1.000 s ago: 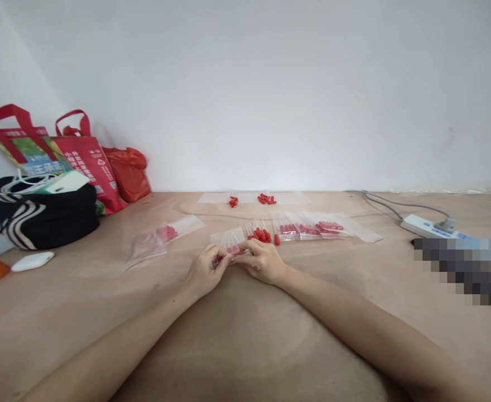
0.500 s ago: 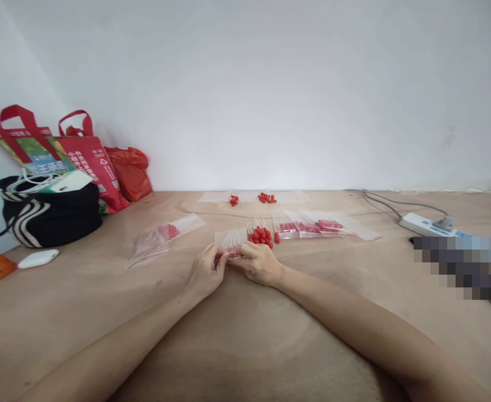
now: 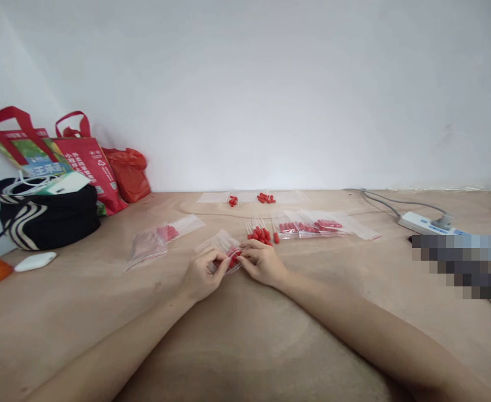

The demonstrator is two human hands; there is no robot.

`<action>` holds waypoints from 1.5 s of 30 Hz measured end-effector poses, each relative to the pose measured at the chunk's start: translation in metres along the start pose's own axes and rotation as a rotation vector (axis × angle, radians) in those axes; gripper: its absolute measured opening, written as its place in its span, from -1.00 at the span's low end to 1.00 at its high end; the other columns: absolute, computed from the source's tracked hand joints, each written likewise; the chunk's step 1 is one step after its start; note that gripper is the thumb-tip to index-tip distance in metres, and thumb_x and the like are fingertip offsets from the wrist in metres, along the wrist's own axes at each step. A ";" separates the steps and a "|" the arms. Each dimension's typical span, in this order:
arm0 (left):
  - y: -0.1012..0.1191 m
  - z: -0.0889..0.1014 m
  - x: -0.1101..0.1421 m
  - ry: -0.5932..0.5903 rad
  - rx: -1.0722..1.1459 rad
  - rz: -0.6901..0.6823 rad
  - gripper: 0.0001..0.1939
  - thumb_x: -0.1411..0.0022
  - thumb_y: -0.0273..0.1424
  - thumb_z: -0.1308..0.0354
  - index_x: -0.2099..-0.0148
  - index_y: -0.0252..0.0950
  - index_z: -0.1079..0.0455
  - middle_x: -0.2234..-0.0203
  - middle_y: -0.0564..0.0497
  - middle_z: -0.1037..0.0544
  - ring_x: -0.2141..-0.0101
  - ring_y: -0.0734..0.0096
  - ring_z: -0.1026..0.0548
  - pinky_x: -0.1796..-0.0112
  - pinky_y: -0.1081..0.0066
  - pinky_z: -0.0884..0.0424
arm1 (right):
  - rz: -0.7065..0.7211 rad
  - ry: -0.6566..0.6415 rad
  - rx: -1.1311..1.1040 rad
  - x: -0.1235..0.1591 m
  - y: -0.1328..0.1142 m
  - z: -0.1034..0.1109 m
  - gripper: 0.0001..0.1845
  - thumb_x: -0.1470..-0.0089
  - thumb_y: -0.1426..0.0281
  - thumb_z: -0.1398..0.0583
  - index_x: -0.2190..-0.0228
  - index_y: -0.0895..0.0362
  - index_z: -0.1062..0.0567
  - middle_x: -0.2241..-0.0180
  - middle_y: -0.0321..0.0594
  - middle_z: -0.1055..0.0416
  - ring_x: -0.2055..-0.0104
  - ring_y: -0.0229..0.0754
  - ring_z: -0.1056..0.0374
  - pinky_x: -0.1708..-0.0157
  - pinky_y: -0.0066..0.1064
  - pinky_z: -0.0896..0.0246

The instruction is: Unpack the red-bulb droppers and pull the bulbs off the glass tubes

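A small clear zip bag (image 3: 224, 240) with red-tipped white sticks in it lies tilted between my hands at the table's middle. My left hand (image 3: 203, 273) is closed in a pinch on the bag's near left edge. The fingers of my right hand (image 3: 264, 263) are bent together at the bag's near right edge, by the red tips, and appear to grip it. Just beyond my right hand sits a loose bunch of red-tipped sticks (image 3: 259, 231), partly hidden by the fingers. One single red-tipped stick (image 3: 276, 238) lies beside the bunch.
Filled zip bags (image 3: 308, 228) overlap to the right; more bags (image 3: 147, 245) lie to the left. By the wall are red-tipped sticks (image 3: 265, 197) on clear bags. A black striped bag (image 3: 57, 218), shopping bags (image 3: 88, 167) and a white case (image 3: 35, 261) stand left, a power strip (image 3: 421, 223) right.
The bag between my hands has turned, its far end swinging left, and its red tips show more. My right hand's fingers have loosened and shifted slightly.
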State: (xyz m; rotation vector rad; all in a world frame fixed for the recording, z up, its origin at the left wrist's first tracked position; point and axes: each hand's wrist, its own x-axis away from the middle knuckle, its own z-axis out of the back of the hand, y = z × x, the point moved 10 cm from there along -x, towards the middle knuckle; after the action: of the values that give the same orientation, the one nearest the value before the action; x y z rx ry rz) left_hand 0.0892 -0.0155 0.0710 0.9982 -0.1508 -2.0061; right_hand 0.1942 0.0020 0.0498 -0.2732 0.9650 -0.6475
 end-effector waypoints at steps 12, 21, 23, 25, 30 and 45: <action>-0.056 -0.021 0.002 -0.478 -0.143 0.013 -0.42 -0.13 -0.21 0.00 -0.17 -0.25 -0.02 -0.08 -0.12 -0.21 -0.06 0.22 -0.19 -0.03 0.21 -0.14 | -0.206 -0.014 -0.010 -0.001 0.028 0.005 -0.76 0.15 0.59 -0.11 0.39 0.16 -0.50 0.24 -0.14 -0.22 0.24 -0.26 -0.23 0.21 -0.35 -0.22; -0.039 -0.018 -0.002 -0.408 -0.204 -0.037 -0.52 -0.09 -0.14 -0.05 -0.02 -0.25 -0.22 0.17 -0.08 -0.39 0.16 0.26 -0.35 0.13 0.28 -0.26 | -0.163 -0.178 0.015 -0.001 0.014 -0.002 -0.57 0.34 0.21 -0.31 0.35 0.14 -0.47 0.31 -0.24 -0.07 0.22 -0.22 -0.11 0.17 -0.33 -0.15; -0.037 -0.018 -0.001 -0.400 -0.229 -0.065 -0.58 -0.10 -0.15 -0.03 0.03 -0.23 -0.27 0.23 -0.06 -0.40 0.19 0.28 -0.36 0.15 0.30 -0.26 | -0.186 -0.210 0.018 0.000 0.016 -0.005 -0.56 0.39 0.19 -0.33 0.38 0.12 -0.47 0.33 -0.26 -0.06 0.23 -0.23 -0.11 0.20 -0.35 -0.15; -0.034 -0.019 -0.001 -0.394 -0.244 -0.096 -0.63 -0.13 -0.17 -0.01 0.07 -0.22 -0.31 0.26 -0.04 -0.41 0.22 0.30 -0.36 0.16 0.32 -0.26 | -0.220 -0.228 0.048 0.000 0.019 -0.008 -0.56 0.43 0.20 -0.34 0.42 0.13 -0.45 0.35 -0.28 -0.06 0.27 -0.24 -0.11 0.24 -0.36 -0.16; -0.029 -0.021 -0.001 -0.373 -0.231 -0.140 -0.70 -0.18 -0.23 0.04 0.13 -0.26 -0.34 0.32 -0.04 -0.42 0.28 0.35 -0.36 0.23 0.37 -0.28 | -0.288 -0.174 0.118 0.000 0.024 -0.009 -0.68 0.35 0.27 -0.29 0.51 0.18 -0.36 0.38 -0.27 -0.09 0.31 -0.26 -0.12 0.28 -0.36 -0.18; -0.037 -0.025 -0.001 -0.390 -0.101 -0.085 -0.74 -0.17 -0.23 0.00 0.19 -0.27 -0.36 0.35 0.00 -0.42 0.33 0.42 -0.38 0.27 0.43 -0.30 | -0.353 -0.302 0.194 -0.001 0.030 -0.011 -0.68 0.38 0.25 -0.29 0.64 0.16 -0.30 0.43 -0.28 -0.18 0.39 -0.29 -0.16 0.38 -0.42 -0.15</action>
State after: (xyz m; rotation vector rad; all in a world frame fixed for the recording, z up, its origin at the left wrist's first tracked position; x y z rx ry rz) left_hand 0.0831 0.0142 0.0389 0.5498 -0.2174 -2.2460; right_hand 0.1963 0.0264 0.0298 -0.3611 0.5623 -0.9854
